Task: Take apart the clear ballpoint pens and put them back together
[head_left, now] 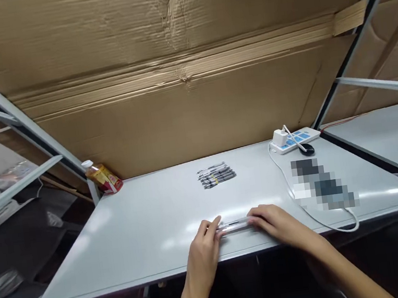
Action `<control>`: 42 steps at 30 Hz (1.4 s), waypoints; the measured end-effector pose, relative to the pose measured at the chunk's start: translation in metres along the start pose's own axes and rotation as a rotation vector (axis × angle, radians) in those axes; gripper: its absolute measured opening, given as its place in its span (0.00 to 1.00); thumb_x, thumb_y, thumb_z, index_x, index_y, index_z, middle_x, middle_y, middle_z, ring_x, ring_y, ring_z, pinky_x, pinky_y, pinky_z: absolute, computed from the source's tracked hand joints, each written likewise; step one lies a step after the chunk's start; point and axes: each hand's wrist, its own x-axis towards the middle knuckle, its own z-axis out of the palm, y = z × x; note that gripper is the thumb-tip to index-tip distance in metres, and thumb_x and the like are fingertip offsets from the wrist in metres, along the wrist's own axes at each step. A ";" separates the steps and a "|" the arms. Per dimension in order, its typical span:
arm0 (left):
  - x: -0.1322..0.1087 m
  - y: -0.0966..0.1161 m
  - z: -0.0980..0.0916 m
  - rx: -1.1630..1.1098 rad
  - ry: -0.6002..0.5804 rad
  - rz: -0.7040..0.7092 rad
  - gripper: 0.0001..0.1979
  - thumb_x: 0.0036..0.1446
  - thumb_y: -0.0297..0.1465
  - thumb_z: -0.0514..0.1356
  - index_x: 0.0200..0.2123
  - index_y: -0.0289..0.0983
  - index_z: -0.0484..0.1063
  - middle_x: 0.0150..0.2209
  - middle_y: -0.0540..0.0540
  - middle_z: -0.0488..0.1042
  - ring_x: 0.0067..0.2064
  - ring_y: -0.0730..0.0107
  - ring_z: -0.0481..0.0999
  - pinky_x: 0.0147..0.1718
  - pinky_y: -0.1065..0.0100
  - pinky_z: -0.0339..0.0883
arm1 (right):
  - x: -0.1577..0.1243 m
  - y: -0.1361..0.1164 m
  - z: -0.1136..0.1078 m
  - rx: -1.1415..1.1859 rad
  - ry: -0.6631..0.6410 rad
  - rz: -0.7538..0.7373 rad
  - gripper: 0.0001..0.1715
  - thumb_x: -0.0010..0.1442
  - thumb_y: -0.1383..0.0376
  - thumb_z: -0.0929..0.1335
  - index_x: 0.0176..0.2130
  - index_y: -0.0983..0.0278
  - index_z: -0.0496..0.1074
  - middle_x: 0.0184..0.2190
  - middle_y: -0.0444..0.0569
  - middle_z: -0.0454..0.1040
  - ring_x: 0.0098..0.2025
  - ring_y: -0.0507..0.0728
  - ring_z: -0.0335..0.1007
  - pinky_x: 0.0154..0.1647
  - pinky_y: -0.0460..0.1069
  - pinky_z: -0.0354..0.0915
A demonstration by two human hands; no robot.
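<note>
A clear-barrelled pen [234,225] is held level between my two hands, low over the front part of the white table [137,234]. The fingers of my left hand [204,245] are closed on its left end. On the right end, the thumb and fingers of my right hand [271,222] are pinched. I cannot make out whether a second pen lies against it. Beyond my hands, a row of several similar pens [217,175] lies side by side on the tabletop.
A bottle [103,176] with a red and yellow label leans at the back left. At the back right are a power strip [295,140], a white charger [279,138], a black round object [307,149], and a white cable [286,182]. Cardboard [188,121] walls the back.
</note>
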 end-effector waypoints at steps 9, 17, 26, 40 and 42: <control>0.001 0.017 -0.008 -0.032 -0.226 -0.178 0.17 0.67 0.30 0.48 0.27 0.41 0.70 0.26 0.51 0.75 0.28 0.66 0.74 0.30 0.67 0.63 | -0.017 0.015 0.016 -0.030 0.128 -0.248 0.17 0.70 0.62 0.61 0.44 0.59 0.79 0.35 0.51 0.82 0.38 0.60 0.77 0.41 0.55 0.72; 0.005 0.022 -0.003 -0.042 -0.155 -0.174 0.17 0.71 0.36 0.47 0.35 0.42 0.73 0.37 0.49 0.80 0.37 0.65 0.78 0.37 0.67 0.68 | -0.016 0.007 0.009 0.223 0.119 -0.004 0.17 0.66 0.53 0.68 0.45 0.60 0.79 0.34 0.50 0.82 0.35 0.59 0.78 0.40 0.54 0.73; -0.005 0.027 0.004 0.083 -0.151 -0.153 0.20 0.73 0.37 0.44 0.37 0.42 0.74 0.32 0.48 0.79 0.32 0.64 0.78 0.32 0.67 0.63 | -0.019 0.012 0.008 0.267 0.191 -0.013 0.19 0.58 0.55 0.73 0.47 0.59 0.76 0.43 0.50 0.80 0.43 0.60 0.76 0.45 0.55 0.72; 0.006 0.013 -0.003 0.350 -0.105 -0.270 0.23 0.71 0.34 0.45 0.25 0.39 0.71 0.25 0.44 0.75 0.28 0.62 0.75 0.27 0.66 0.57 | -0.023 0.023 0.007 0.347 0.353 -0.001 0.08 0.61 0.59 0.70 0.36 0.61 0.77 0.39 0.51 0.78 0.44 0.61 0.76 0.48 0.56 0.72; 0.006 0.008 -0.008 0.376 -0.069 -0.265 0.22 0.71 0.35 0.45 0.28 0.39 0.73 0.30 0.43 0.76 0.34 0.59 0.76 0.29 0.65 0.60 | -0.024 0.027 0.003 0.287 0.354 0.003 0.10 0.62 0.59 0.69 0.40 0.60 0.78 0.41 0.51 0.78 0.46 0.61 0.75 0.50 0.57 0.71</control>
